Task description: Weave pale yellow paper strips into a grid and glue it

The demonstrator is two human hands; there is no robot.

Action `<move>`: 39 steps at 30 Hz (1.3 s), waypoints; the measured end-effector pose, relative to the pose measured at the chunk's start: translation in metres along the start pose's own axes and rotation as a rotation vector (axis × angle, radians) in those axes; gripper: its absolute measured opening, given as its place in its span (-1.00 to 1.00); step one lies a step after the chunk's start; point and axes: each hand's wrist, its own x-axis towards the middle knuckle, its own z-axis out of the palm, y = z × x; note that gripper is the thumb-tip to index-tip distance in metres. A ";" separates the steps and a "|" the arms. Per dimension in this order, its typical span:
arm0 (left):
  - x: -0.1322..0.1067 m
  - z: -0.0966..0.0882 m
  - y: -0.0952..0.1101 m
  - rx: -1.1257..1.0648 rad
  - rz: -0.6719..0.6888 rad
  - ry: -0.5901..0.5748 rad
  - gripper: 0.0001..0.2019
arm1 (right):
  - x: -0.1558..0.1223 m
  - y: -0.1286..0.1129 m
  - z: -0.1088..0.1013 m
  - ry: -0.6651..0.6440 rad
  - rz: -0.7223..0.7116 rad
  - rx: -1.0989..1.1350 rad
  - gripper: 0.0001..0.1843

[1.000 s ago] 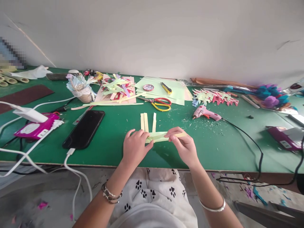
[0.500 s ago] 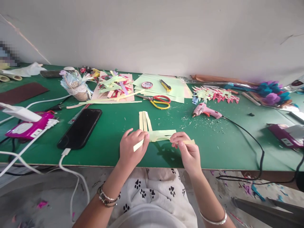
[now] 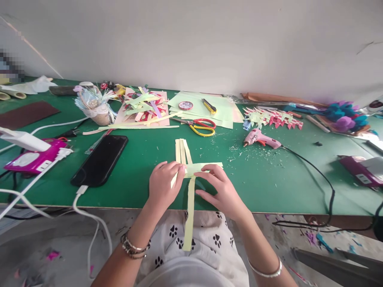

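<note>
Pale yellow-green paper strips (image 3: 180,149) cross each other at the middle of the table's front. My left hand (image 3: 166,181) is closed on the strips at the crossing, thumb on top, and a short pale end pokes out beside its thumb. One long paper strip (image 3: 189,215) runs from the crossing toward me and over the table edge. My right hand (image 3: 220,185) is open, fingers apart and curved, with its fingertips at the sideways strips (image 3: 193,169) just right of the crossing. Part of the crossing lies hidden under my left fingers.
Behind the strips lie red-and-yellow-handled scissors (image 3: 203,127), a yellow cutter knife (image 3: 209,106) and green paper sheets (image 3: 182,97). A pink glue gun (image 3: 263,138) with a black cord rests at right, among scraps. At left are a black phone (image 3: 100,161) and a magenta power strip (image 3: 32,157).
The long strip that my right hand was pinching at the right now hangs toward me over the table edge. My right hand has let go, moved left and spread its fingers.
</note>
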 end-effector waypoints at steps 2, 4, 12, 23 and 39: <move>0.000 -0.001 0.000 0.003 0.004 -0.009 -0.64 | 0.004 -0.001 0.005 -0.056 0.016 -0.122 -0.65; 0.001 -0.001 0.000 0.005 0.006 -0.026 -0.64 | 0.006 -0.002 0.009 -0.074 0.039 -0.236 -0.65; 0.001 -0.002 -0.001 -0.005 0.022 -0.053 -0.64 | 0.009 0.002 0.009 -0.035 0.084 -0.452 -0.71; 0.001 -0.003 -0.003 0.009 0.049 -0.106 -0.72 | 0.005 0.009 0.009 -0.020 0.131 -0.477 -0.77; 0.000 -0.001 -0.004 -0.061 0.021 -0.066 -0.66 | 0.024 0.016 -0.014 -0.023 -0.102 -0.687 -0.76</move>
